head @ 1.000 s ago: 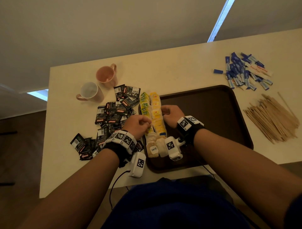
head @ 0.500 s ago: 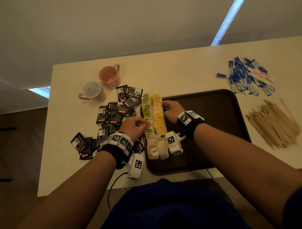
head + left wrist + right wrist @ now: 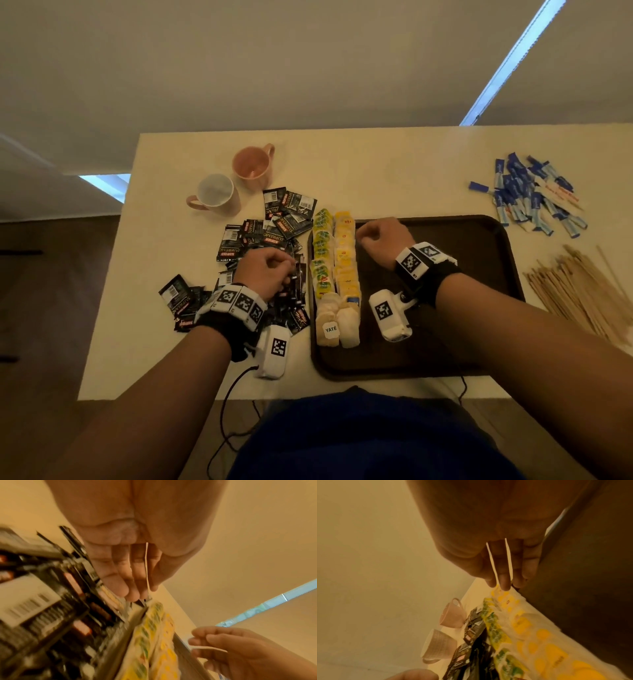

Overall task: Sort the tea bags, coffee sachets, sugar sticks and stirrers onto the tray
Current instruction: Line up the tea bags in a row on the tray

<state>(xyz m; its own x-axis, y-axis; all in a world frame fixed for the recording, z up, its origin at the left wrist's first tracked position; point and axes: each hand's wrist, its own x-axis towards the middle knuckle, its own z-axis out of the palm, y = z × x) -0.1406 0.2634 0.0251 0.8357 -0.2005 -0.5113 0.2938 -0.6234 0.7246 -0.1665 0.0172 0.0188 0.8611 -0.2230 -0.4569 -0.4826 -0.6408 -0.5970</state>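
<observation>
Two mugs (image 3: 236,181), one tray (image 3: 479,342)

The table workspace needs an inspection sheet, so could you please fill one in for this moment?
Surface: pale table, dark tray at its near edge.
Job's things: tea bags in two rows on the tray's left side; coffee sachets heaped left of the tray; sugar sticks and stirrers piled right of it, off the tray.
Clutter: two mugs at far left.
Hands: left hand curled over the sachets; right hand curled beside the tea bags; what either holds is unclear.
Cables: black lead hanging off the near edge.
Surroundings: plain wall, lit strip.
</observation>
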